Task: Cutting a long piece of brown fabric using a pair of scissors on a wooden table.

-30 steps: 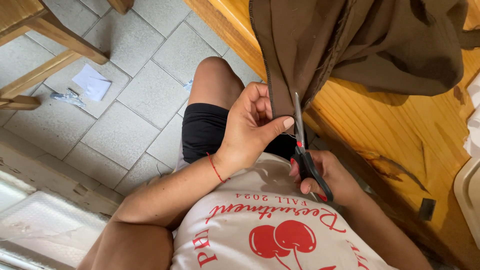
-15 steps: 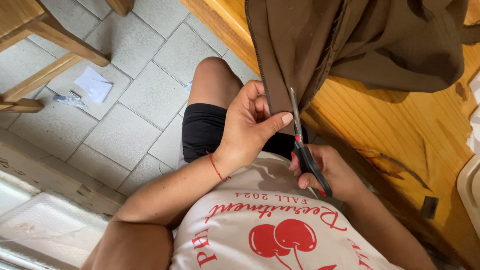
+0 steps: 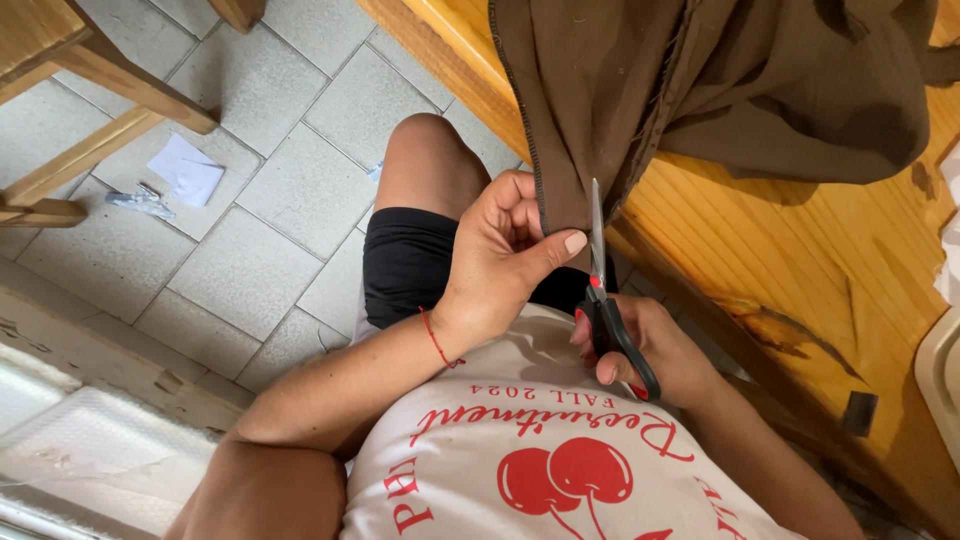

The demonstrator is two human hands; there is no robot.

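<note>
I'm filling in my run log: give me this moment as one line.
left hand: pinches brown cloth edge | right hand: holds scissors, blades at cloth | cloth hangs off wooden table

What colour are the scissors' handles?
Black with red trim, on the scissors in the head view.

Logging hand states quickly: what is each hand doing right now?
Left hand: closed, pinching the brown fabric.
Right hand: closed around the scissors.

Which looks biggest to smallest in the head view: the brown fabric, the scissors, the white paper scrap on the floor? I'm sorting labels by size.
1. brown fabric, by far the largest.
2. scissors, held in the right hand.
3. white paper scrap.
The scissors sit nearer the camera than the scrap, so ranks 2 and 3 are unsure.
</note>
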